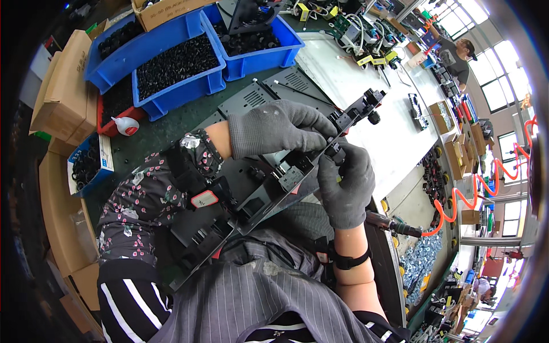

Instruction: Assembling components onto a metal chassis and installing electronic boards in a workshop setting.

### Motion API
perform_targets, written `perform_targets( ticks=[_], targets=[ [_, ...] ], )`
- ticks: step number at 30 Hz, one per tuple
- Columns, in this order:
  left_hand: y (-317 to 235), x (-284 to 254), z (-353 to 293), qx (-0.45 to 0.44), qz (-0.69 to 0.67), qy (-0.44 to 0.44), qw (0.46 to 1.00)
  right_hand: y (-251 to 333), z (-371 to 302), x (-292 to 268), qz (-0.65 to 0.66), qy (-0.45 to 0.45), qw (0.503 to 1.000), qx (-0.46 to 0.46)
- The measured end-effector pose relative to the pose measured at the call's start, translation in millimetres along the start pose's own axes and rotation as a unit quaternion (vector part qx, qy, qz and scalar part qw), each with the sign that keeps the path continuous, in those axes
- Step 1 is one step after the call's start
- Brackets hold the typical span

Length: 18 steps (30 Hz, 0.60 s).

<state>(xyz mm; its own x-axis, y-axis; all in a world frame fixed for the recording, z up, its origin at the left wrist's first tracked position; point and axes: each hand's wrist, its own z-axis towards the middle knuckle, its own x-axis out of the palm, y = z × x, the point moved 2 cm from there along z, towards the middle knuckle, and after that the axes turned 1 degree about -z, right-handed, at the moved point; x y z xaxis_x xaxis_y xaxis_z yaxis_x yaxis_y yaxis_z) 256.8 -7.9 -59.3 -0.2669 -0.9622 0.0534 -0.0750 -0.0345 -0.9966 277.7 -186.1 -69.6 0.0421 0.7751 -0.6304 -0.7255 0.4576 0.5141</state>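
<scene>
You have fittings (291, 178) seated along the dark panel (269, 197) mid-frame — done, it seems. Your right hand (350, 188) pinches a small black part (335, 153); your left hand (280, 128) is at the panel's edge, grip unclear — what remains can't be told.

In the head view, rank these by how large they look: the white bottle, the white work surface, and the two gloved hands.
Largest to smallest:
1. White work surface
2. Left gloved hand and right gloved hand, too alike to rank
3. White bottle
</scene>
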Motion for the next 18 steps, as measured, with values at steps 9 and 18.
perform_targets(
  ticks=[9,18],
  targets=[
    [-22.1,-1.3,-15.0,-0.012,-0.059,0.072,0.996,-8.8,-1.4,2.1,0.255,0.128,0.94,0.187],
    [-8.0,-12.2,-15.3,-0.017,-0.043,-0.004,0.999,-10.7,-1.7,0.1,0.24,0.122,0.945,0.186]
  ],
)
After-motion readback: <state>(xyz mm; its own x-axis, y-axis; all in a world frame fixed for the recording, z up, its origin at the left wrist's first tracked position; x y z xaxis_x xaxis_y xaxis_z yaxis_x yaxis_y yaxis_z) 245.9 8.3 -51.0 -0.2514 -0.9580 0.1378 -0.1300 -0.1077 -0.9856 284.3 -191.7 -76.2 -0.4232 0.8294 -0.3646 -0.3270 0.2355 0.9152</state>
